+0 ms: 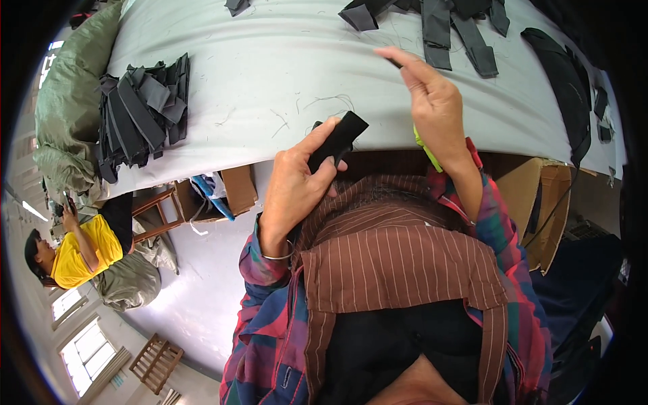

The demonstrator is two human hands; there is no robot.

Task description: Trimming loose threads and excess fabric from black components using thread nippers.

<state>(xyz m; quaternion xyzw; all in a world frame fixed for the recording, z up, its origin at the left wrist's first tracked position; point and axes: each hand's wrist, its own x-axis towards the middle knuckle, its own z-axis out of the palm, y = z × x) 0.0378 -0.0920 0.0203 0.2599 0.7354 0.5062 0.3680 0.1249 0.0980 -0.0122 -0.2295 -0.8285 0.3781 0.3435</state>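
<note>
My left hand is closed round a folded black fabric strip, held just above the near edge of the table. One end of the strip sticks up past my thumb; the rest is hidden by my fingers. My right hand is raised over the table to the right, apart from the strip. Its fingers are bent together, and a small dark piece shows between them, too little of it to name. A bright yellow-green thing shows beside that wrist. Loose dark threads lie on the white-covered table.
A pile of dark strips lies at the left, beside a green sack. More strips lie at the far right, near a black cloth piece. Cardboard boxes stand below the table. A person in yellow sits at the left.
</note>
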